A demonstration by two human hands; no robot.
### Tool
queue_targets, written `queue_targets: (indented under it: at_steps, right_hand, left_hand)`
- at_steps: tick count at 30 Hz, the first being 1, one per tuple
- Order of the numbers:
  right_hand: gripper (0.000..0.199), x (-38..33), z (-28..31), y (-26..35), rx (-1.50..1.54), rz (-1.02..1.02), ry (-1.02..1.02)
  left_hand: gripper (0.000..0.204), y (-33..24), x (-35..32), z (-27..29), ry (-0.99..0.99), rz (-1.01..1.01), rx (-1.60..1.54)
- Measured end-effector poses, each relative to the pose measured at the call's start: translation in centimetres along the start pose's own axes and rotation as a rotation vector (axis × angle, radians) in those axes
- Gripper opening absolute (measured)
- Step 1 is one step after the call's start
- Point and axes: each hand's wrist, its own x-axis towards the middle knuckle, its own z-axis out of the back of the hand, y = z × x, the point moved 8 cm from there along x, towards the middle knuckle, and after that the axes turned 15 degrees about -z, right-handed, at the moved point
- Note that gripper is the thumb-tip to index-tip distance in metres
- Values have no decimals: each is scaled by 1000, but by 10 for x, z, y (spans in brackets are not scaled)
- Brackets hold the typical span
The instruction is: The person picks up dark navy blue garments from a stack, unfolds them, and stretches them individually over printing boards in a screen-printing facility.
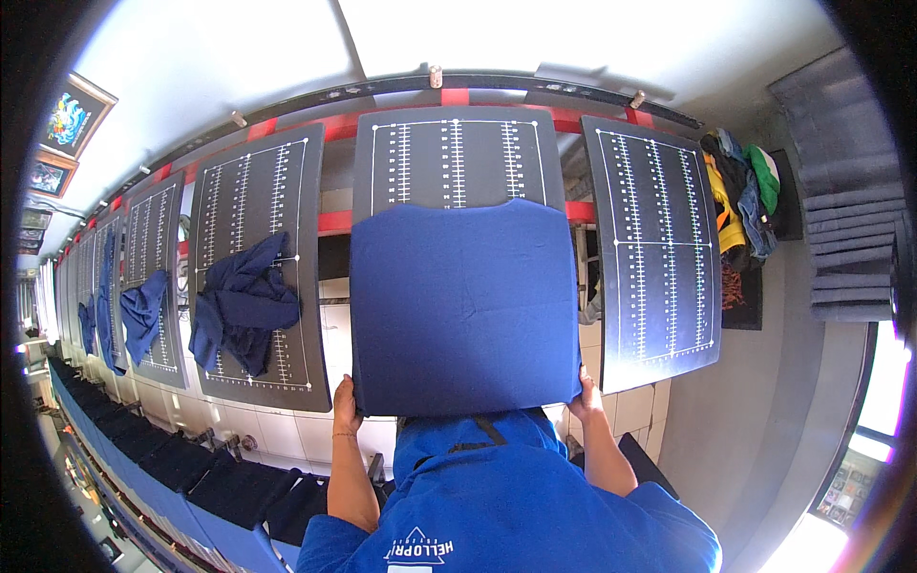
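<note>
A navy shirt (463,306) is stretched flat over the near part of the middle black board, with faint creases near its centre. Its far edge dips between two raised corners, like a neckline. At the near left corner my left hand (346,409) grips the shirt's edge, thumb up along the side. My right hand (586,399) does the same at the near right corner, fingers curled under and partly hidden. Beyond the cloth, the bare far part of the board (456,158) shows white ruler lines.
A marked black board (659,248) stands to the right, another (253,172) to the left with a crumpled navy garment (246,304) on it. More boards with navy cloth run off leftward. Red rails (334,222) pass beneath. Clothes and a green cap (764,175) hang at right.
</note>
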Motion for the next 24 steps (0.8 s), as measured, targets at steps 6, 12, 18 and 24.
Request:
queue_targets:
  at_steps: [6, 12, 18, 24]
  right_hand:
    - [55, -1, 5, -1, -6, -1, -17]
    - [51, 6, 12, -5, -16, -15, 9]
    - [45, 4, 7, -3, -62, -35, 1]
    - [47, 0, -4, 0, -100, -19, 49]
  left_hand:
    - [44, -4, 5, 2, -56, -43, -25]
    - [47, 0, 10, 5, -39, -58, -33]
    - [48, -4, 13, 9, -107, -58, 20]
    - [48, 5, 16, 13, -91, -45, -45]
